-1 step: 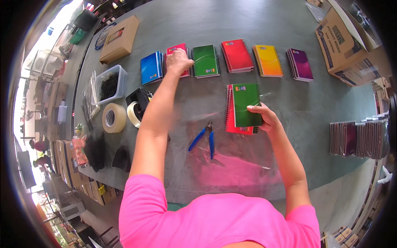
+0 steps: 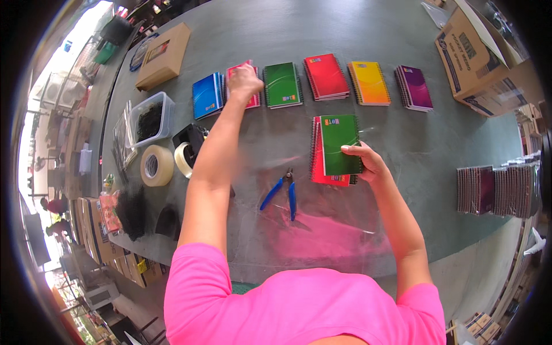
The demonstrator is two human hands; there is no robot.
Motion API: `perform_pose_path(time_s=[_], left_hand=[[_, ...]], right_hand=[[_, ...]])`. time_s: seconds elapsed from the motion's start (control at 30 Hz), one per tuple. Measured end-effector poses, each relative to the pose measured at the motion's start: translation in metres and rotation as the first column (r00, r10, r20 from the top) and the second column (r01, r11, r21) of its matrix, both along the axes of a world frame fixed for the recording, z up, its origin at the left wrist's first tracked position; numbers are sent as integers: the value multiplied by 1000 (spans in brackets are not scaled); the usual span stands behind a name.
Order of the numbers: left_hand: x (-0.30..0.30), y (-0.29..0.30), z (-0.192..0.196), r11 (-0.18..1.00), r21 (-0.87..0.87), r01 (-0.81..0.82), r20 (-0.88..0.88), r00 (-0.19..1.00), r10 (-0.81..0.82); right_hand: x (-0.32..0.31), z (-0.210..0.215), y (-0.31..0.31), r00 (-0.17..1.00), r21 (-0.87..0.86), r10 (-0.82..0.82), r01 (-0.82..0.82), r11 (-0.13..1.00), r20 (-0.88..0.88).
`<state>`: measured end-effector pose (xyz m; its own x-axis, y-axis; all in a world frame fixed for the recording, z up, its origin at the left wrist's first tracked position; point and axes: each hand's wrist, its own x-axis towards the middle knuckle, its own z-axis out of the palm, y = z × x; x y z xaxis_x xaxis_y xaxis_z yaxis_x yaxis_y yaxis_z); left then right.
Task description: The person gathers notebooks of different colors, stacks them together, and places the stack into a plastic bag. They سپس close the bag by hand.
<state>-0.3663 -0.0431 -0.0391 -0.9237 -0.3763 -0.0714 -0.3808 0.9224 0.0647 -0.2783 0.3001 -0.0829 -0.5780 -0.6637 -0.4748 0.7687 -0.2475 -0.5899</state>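
Note:
Across the far part of the table, notebooks lie in a row of short stacks: blue [image 2: 207, 96], pinkish-red [image 2: 253, 100], green [image 2: 282, 84], red [image 2: 326, 76], yellow [image 2: 370, 84] and purple [image 2: 414, 87]. My left hand [image 2: 244, 83] reaches over the pinkish-red stack, its fingers curled over a notebook's upper part; the hand partly hides the cover. In my right hand [image 2: 370, 162] are a green spiral notebook [image 2: 339, 141] and red ones [image 2: 325, 176] fanned beneath it, the thumb pressing on the green cover. Blue-handled cutting pliers [image 2: 280, 192] lie open before me.
Clear plastic [image 2: 322, 230] lies near me. At left are tape rolls [image 2: 157, 165], a black tape dispenser [image 2: 191, 138], a plastic tub [image 2: 155, 118] of black pieces and a cardboard piece [image 2: 164, 57]. A carton [image 2: 474, 63] and wrapped notebook stacks [image 2: 500, 191] stand at right.
The whole view has shifted slightly. My left hand and the pinkish-red notebook under it have moved a little to the left; my right hand keeps its hold.

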Motion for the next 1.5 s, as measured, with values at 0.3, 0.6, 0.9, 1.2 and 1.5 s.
perform_pose_path(time_s=[0.3,0.6,0.9,1.2,1.5], left_hand=[[41,159,6,133,268,954,-555,266,-788],[-11,146,-23,844,9,535,-199,829,-523],[113,284,14,355,-228,907,-529,191,-827],[50,274,36,-279,832,480,-538,820,-193],[22,303,-4,-81,795,601,-601,765,-233]], right_hand=[[-7,1,46,948,-126,-254,280,952,192],[20,11,85,897,-81,-441,443,893,37],[5,-4,105,973,-766,-221,194,612,69],[-9,52,141,684,-167,-414,399,902,-601],[-33,21,146,494,-159,-552,631,759,-672]])
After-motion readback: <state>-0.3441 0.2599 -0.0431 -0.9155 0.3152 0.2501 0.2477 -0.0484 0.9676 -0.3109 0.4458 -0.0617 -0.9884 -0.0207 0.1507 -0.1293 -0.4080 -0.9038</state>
